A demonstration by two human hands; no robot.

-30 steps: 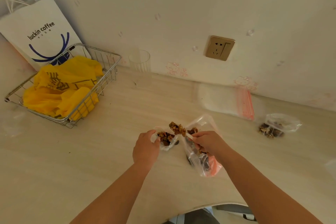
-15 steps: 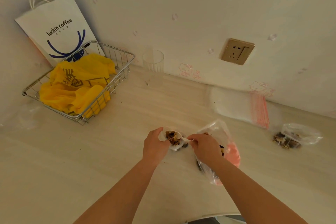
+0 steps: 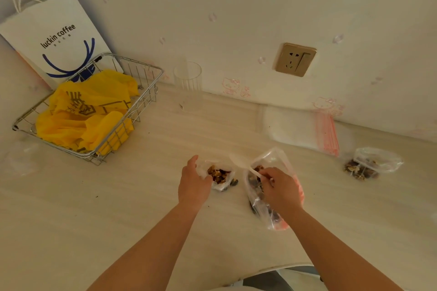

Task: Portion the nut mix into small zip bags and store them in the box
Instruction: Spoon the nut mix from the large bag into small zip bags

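Left hand (image 3: 194, 183) cupped round the mouth of a small clear zip bag (image 3: 218, 173), fingers curled on the thin crinkled plastic, holding it open on the pale wood-grain table (image 3: 118, 220). Lumpy brown nuts (image 3: 217, 173) heaped inside, a few dark pieces spilling at the bag's 4 o'clock edge. Right hand (image 3: 280, 188) pinching the handle of a white plastic spoon (image 3: 243, 164), fingers closed tight on it; smooth oval bowl of the spoon pointing toward 10 o'clock, empty, hovering between the two bags. Beneath that hand, a larger clear bag (image 3: 272, 210) with a pink zip strip, lying slack and wrinkled, dark nut mix showing through.

At 1 o'clock from the hands, a flat stack of unused zip bags (image 3: 300, 129) with pink-red strips, against the wall. At 3 o'clock, well apart, another small bag with nuts (image 3: 369, 165), glossy and puckered. At 10 o'clock, a rectangular wire basket (image 3: 146, 99) holding crumpled yellow plastic (image 3: 87, 111), and behind it a white paper bag (image 3: 59, 38) printed "luckin coffee" with blue arcs. At 12 o'clock, a ribbed clear glass (image 3: 188, 78) beside the wall; a brass-coloured socket (image 3: 295, 59) on the wall above.
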